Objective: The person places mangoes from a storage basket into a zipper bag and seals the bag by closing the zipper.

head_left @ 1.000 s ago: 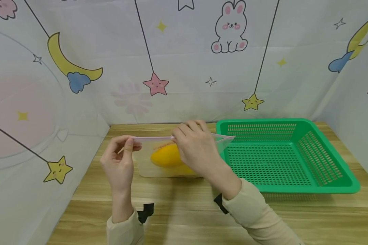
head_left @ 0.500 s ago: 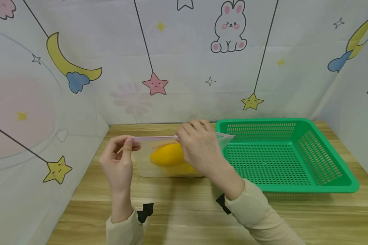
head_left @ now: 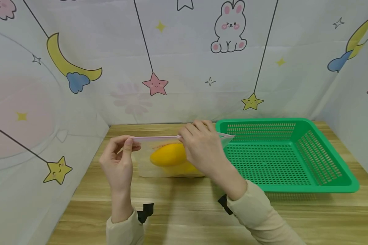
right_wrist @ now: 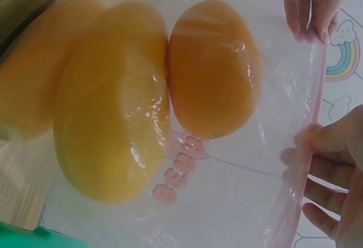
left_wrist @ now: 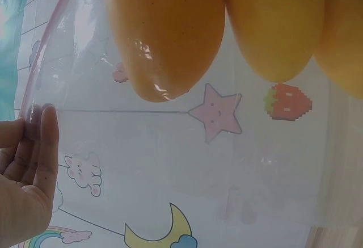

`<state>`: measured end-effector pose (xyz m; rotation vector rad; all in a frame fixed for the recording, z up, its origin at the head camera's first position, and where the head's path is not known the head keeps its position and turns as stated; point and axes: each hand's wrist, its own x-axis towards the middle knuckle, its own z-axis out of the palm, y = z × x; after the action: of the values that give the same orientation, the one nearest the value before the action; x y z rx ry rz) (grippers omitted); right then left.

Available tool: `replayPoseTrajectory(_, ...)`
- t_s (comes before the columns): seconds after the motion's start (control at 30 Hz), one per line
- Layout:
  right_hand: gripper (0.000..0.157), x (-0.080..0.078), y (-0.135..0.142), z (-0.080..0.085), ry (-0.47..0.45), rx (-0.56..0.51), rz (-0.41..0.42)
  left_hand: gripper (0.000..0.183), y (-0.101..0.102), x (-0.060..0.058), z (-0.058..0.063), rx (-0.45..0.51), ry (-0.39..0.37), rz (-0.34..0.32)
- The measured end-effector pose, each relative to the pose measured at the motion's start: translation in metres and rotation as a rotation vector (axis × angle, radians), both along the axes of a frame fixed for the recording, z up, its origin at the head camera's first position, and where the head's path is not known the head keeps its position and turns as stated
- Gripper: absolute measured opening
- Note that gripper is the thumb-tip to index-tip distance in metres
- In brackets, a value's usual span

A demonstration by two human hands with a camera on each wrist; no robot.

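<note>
A clear zip bag (head_left: 144,165) with a pink top edge stands on the table, holding yellow mangoes (head_left: 168,155). Three mangoes show through the plastic in the right wrist view, the largest mango (right_wrist: 108,112) in the middle. My left hand (head_left: 119,161) pinches the bag's top left corner between thumb and fingers. Farther right along the same edge, my right hand (head_left: 203,146) pinches the zip strip, thumb on one side and fingers on the other. Left of it the strip lies flat together; to its right the two lips stand apart. This hand hides part of the mangoes.
A green perforated basket (head_left: 263,163) stands on the wooden table (head_left: 178,211), directly right of the bag. White cloth (head_left: 184,61) with cartoon prints hangs behind and at both sides.
My right hand has slid a little to the right along the bag's top edge, lengthening the flat stretch of strip behind it. The left hand keeps its hold on the corner.
</note>
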<state>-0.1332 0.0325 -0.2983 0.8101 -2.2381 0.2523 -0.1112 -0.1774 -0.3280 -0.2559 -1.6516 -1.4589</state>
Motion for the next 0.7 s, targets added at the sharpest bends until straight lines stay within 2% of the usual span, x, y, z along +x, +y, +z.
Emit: replayPoseTrajectory(0.7,0.016,-0.001,0.013,-0.004,0.001,0.011,-0.03,0.014,-0.001,-0.001,-0.001,0.008,-0.006,0.003)
